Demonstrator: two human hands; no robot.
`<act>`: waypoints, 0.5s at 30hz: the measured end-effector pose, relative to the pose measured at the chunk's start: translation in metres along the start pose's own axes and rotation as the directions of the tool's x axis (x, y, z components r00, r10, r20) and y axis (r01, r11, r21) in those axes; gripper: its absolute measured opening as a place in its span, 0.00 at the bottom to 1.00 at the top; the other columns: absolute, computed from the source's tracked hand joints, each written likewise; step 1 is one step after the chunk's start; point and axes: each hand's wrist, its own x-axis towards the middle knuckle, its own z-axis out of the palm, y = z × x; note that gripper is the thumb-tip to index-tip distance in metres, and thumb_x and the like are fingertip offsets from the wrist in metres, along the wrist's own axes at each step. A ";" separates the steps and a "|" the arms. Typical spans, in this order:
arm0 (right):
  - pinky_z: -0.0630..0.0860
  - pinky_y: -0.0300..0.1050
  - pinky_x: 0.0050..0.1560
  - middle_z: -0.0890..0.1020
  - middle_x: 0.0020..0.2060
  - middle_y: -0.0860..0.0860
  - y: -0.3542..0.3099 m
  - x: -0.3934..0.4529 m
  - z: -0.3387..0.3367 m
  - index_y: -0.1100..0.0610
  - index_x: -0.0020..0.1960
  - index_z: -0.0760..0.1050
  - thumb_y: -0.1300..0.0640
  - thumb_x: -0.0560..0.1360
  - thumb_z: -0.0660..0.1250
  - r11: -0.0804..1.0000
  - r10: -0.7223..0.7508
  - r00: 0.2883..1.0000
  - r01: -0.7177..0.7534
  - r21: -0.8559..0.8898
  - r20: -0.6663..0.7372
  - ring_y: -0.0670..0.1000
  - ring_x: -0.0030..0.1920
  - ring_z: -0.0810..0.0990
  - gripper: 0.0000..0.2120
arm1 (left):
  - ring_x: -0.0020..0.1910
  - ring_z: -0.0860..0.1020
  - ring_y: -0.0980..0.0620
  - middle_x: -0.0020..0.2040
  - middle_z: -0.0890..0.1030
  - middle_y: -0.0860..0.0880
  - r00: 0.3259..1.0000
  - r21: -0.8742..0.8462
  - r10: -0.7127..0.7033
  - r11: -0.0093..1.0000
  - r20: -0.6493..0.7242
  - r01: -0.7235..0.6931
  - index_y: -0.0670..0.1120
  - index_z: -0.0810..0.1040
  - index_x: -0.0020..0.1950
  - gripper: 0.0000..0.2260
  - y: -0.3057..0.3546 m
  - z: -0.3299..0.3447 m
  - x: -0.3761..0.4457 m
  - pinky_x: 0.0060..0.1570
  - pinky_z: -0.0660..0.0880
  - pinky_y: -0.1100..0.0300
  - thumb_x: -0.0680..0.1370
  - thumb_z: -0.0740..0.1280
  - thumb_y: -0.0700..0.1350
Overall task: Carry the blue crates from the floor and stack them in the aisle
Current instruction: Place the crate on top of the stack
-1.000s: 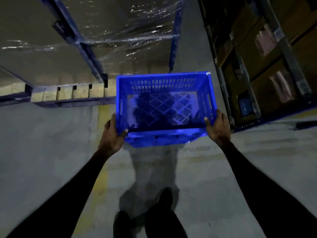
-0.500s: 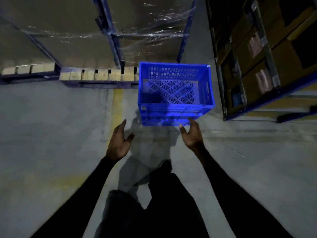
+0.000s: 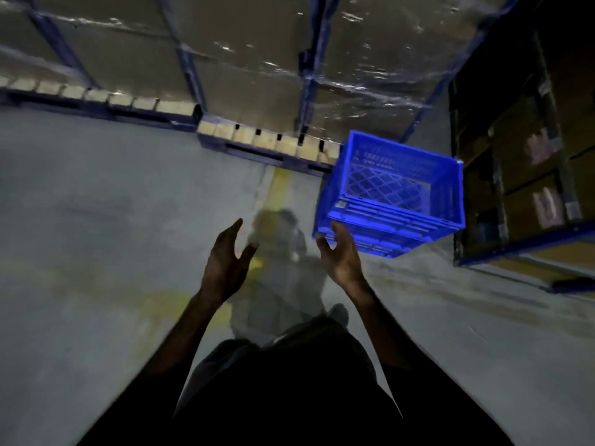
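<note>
Blue plastic, ribbed and lattice-bottomed: the crate stack stands on the floor at about two o'clock, at the mouth of the aisle between the wrapped pallet loads and the dark shelving. A second ago both hands carried the top crate by its side walls; half a second ago it was already down and the hands were coming off it. Now the left hand is well clear at eleven o'clock, fingers spread and relaxed, holding nothing. The right hand is likewise open, fingers loosely splayed, its fingertips overlapping the stack's near lower corner; whether they touch it or merely pass in front cannot be told through the blur. The view has swung left, which suggests the person is turning away.

By my reading this crate's delivery is done, and the next one has to be fetched from wherever the rest lie.

Counts: one stack in view, its near wall banded like nested crates, perhaps two or three, though I cannot settle the number. Two hands, both empty. Two wooden pallets under film-wrapped loads at twelve o'clock. One rack of cartons at three o'clock. No other loose crates show.
</note>
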 end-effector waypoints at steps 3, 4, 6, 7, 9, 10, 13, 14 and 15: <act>0.67 0.47 0.71 0.74 0.70 0.57 -0.043 -0.001 0.046 0.60 0.74 0.68 0.50 0.79 0.68 0.997 -0.076 0.991 0.076 0.007 0.112 0.56 0.70 0.73 0.27 | 0.73 0.72 0.45 0.78 0.68 0.48 0.993 -0.098 -0.061 0.994 -0.100 0.052 0.52 0.63 0.81 0.31 -0.035 -0.048 -0.009 0.68 0.73 0.41 0.80 0.65 0.61; 0.69 0.52 0.71 0.73 0.71 0.56 -0.058 -0.002 0.061 0.58 0.74 0.68 0.49 0.79 0.67 0.995 -0.099 0.983 0.098 0.015 0.154 0.55 0.69 0.73 0.27 | 0.72 0.73 0.45 0.78 0.68 0.49 0.986 -0.135 -0.096 0.988 -0.133 0.078 0.52 0.64 0.81 0.31 -0.045 -0.065 -0.011 0.67 0.73 0.40 0.80 0.66 0.61; 0.71 0.56 0.68 0.72 0.72 0.54 -0.090 -0.004 0.087 0.55 0.75 0.67 0.47 0.79 0.66 0.989 -0.146 0.964 0.146 0.015 0.221 0.54 0.69 0.74 0.27 | 0.70 0.74 0.44 0.78 0.69 0.49 0.970 -0.172 -0.162 0.976 -0.182 0.131 0.52 0.65 0.80 0.30 -0.065 -0.096 -0.013 0.66 0.74 0.40 0.81 0.66 0.61; 0.71 0.56 0.68 0.71 0.72 0.53 -0.104 -0.003 0.100 0.55 0.75 0.66 0.48 0.80 0.66 0.985 -0.171 0.952 0.173 0.014 0.254 0.54 0.70 0.73 0.27 | 0.70 0.74 0.44 0.78 0.69 0.49 0.962 -0.185 -0.191 0.970 -0.197 0.155 0.52 0.65 0.80 0.30 -0.073 -0.110 -0.012 0.66 0.74 0.40 0.81 0.66 0.60; 0.70 0.55 0.70 0.70 0.74 0.52 -0.135 0.002 0.125 0.55 0.76 0.65 0.48 0.80 0.65 0.974 -0.219 0.923 0.225 0.019 0.317 0.53 0.71 0.71 0.27 | 0.70 0.74 0.45 0.78 0.69 0.49 0.946 -0.203 -0.226 0.963 -0.234 0.180 0.53 0.64 0.81 0.29 -0.087 -0.135 -0.008 0.66 0.74 0.40 0.81 0.66 0.59; 0.70 0.53 0.70 0.70 0.74 0.52 -0.151 0.006 0.140 0.55 0.76 0.64 0.48 0.80 0.65 0.968 -0.240 0.908 0.249 0.016 0.342 0.52 0.71 0.71 0.28 | 0.71 0.74 0.45 0.78 0.68 0.49 0.936 -0.211 -0.243 0.958 -0.255 0.192 0.53 0.64 0.81 0.29 -0.094 -0.149 -0.003 0.66 0.75 0.41 0.82 0.66 0.58; 0.70 0.50 0.70 0.70 0.73 0.51 -0.198 0.025 0.188 0.55 0.77 0.64 0.47 0.81 0.65 0.947 -0.302 0.856 0.319 0.030 0.419 0.51 0.71 0.71 0.28 | 0.72 0.73 0.47 0.79 0.67 0.50 0.899 -0.223 -0.293 0.948 -0.327 0.228 0.53 0.63 0.81 0.29 -0.115 -0.187 0.011 0.66 0.75 0.42 0.82 0.65 0.58; 0.71 0.50 0.70 0.70 0.74 0.51 -0.216 0.032 0.208 0.55 0.77 0.64 0.47 0.81 0.65 0.938 -0.323 0.828 0.344 0.039 0.459 0.51 0.71 0.70 0.28 | 0.72 0.73 0.47 0.79 0.67 0.50 0.877 -0.234 -0.321 0.940 -0.358 0.248 0.53 0.63 0.81 0.29 -0.124 -0.202 0.016 0.66 0.75 0.42 0.82 0.65 0.59; 0.71 0.50 0.70 0.70 0.74 0.51 -0.234 0.039 0.228 0.54 0.77 0.63 0.46 0.81 0.64 0.931 -0.334 0.799 0.361 0.044 0.500 0.51 0.72 0.70 0.28 | 0.72 0.72 0.47 0.79 0.67 0.51 0.856 -0.249 -0.344 0.932 -0.385 0.263 0.54 0.63 0.81 0.29 -0.133 -0.218 0.021 0.65 0.75 0.41 0.82 0.65 0.59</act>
